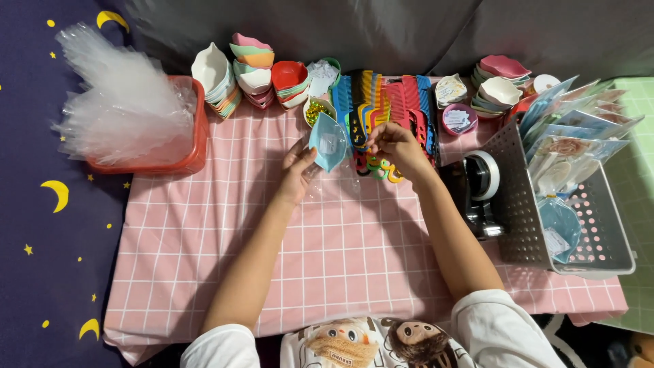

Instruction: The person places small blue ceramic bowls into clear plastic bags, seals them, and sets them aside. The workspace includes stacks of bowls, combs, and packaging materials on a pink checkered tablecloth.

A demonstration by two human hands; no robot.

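Blue plastic, shaped like a small leaf-form dish (328, 141), sits pinched at its lower left edge by the left hand (298, 170), thumb and fingers (308, 158) closed on the rim so the dish stands tilted above the pink checked tablecloth (204, 225). A clear plastic bag (334, 185) lies on the cloth just below those fingers; whether they touch it cannot be told. The right hand (398, 146) is curled, its fingertips (377, 135) bent onto the row of coloured combs (385, 102) just beyond them, apparently gripping one, though which comb is hidden by the knuckles. Small coloured rings (379, 167) lie beside the heel of that hand. Beyond the left fingertips stands a small bowl of yellow beads (316, 109), and further off, stacks of pastel dishes (252, 68). Well to the left of the left hand a red basket (194, 146) holds a heap of clear bags (119, 95). To the right of the right forearm stand a black tape dispenser (477, 187) and a grey perforated basket (599, 252) of packed items.
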